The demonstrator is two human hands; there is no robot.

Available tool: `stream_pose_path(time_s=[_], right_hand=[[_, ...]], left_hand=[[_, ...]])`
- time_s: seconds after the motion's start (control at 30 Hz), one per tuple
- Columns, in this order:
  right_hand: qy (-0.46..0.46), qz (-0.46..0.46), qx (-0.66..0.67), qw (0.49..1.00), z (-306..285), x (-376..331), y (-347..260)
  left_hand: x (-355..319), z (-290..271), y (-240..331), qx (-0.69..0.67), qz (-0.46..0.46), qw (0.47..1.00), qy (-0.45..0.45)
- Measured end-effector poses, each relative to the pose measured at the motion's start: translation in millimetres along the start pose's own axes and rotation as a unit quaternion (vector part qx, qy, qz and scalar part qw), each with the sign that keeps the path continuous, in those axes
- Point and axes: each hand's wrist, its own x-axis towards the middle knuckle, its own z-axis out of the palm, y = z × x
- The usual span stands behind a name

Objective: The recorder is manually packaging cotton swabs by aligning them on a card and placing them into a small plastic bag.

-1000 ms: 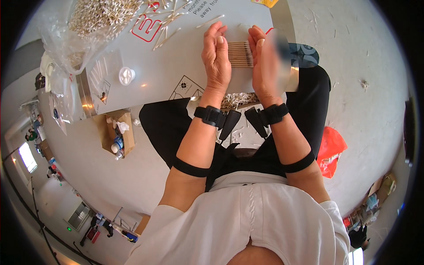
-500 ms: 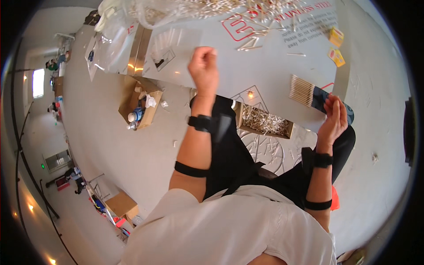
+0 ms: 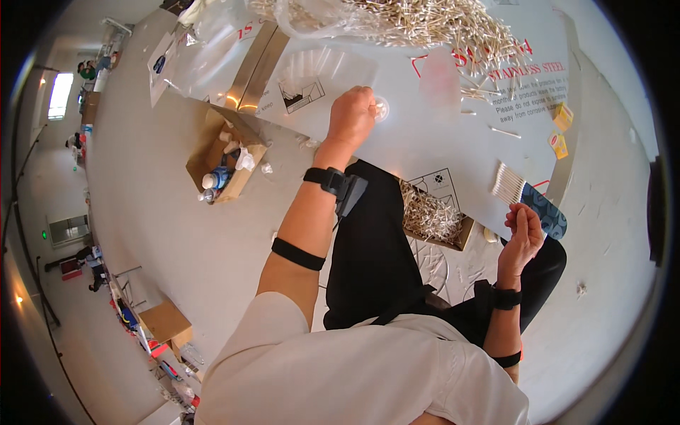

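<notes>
My left hand [image 3: 352, 117] is closed above the sheet-covered table [image 3: 418, 142], its knuckles up; anything inside it is hidden. Beside its fingertips shows a small round, clear, shiny spot [image 3: 381, 109]. My right hand [image 3: 522, 234] has its fingers pinched together at the near end of a neat row of cotton swabs [image 3: 508, 183]. Whether it grips a swab I cannot tell. That row lies side by side against a dark blue patterned pad [image 3: 545, 212] at the table's near right corner.
A large heap of cotton swabs [image 3: 439, 32] covers the far side. A cardboard box of swabs [image 3: 432, 216] stands at the near edge. Clear plastic sheets [image 3: 319, 67] lie left, two small yellow packs [image 3: 559, 144] right. A carton with bottles [image 3: 223, 159] sits on the floor.
My view has shifted, so the table sits differently in it. My right hand has moved from the blue pad to the near end of the swab row. My left hand remains closed over the table.
</notes>
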Motion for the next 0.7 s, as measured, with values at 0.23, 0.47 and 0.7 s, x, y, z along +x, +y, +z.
stream_pose_path(time_s=[0.23, 0.47, 0.7], right_hand=[[0.004, 0.008, -0.031, 0.999, -2.2, -9.1, 9.8], [-0.015, 0.041, -0.045, 0.998, -4.7, -17.5, 20.4], [-0.015, 0.039, -0.025, 0.999, -4.9, -24.7, 16.6]], left_hand=[[38.0, -24.1, -45.6, -0.101, -0.151, 0.982, 0.053], [66.8, 0.5, -80.1, 0.087, -0.172, 0.972, 0.134], [65.0, -15.0, -95.3, -0.114, -0.146, 0.971, 0.153]])
